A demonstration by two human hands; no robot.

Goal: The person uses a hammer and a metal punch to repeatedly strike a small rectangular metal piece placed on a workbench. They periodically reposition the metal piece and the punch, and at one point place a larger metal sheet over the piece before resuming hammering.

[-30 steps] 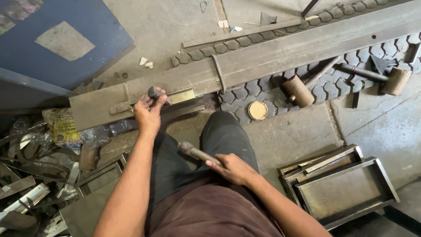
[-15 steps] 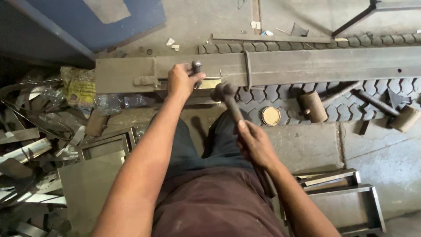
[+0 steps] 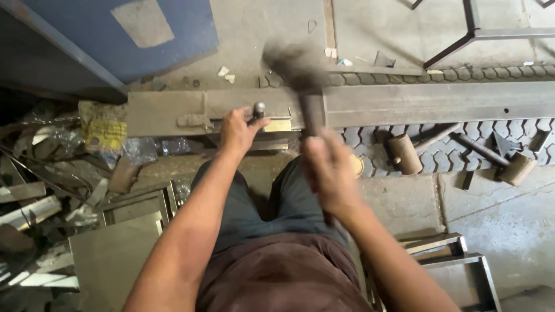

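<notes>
Left hand (image 3: pixel 240 130) clenched round a short steel punch (image 3: pixel 259 110), held upright, rounded head showing just above the fingers. Punch tip sits on a small brass-coloured plate (image 3: pixel 278 124) lying on the near edge of the long steel bar (image 3: pixel 439 104).

Right hand (image 3: pixel 330 173) closed on the handle of a hammer (image 3: pixel 300 75). Hammer head is raised above the bar, up and right of the punch, heavily motion-blurred; exact head shape cannot be told. Hand is blurred as well.

Bar runs left to right across the view, lying on a strip of tyre tread (image 3: pixel 439 156) on the concrete floor (image 3: pixel 509 231). A welded patch (image 3: pixel 193 120) shows on the bar's left part, just beside the left hand.

On the tread, right of the right hand: 2 more mallets, 1 near (image 3: pixel 404 153), 1 further right (image 3: pixel 514 167), both lying flat, well apart from the punch. A small round disc (image 3: pixel 355 166) is partly hidden behind the right hand.

Left of the legs: scrap pile (image 3: pixel 52 179) of sheet offcuts and crumpled plastic, plus flat steel frames (image 3: pixel 136 202). Lower right: more rectangular steel frames (image 3: pixel 457 266) stacked on the floor. Blue panel (image 3: pixel 133 32) upper left, beyond the bar.

Person stands over the work, dark trousers (image 3: pixel 272 202) between both arms.
</notes>
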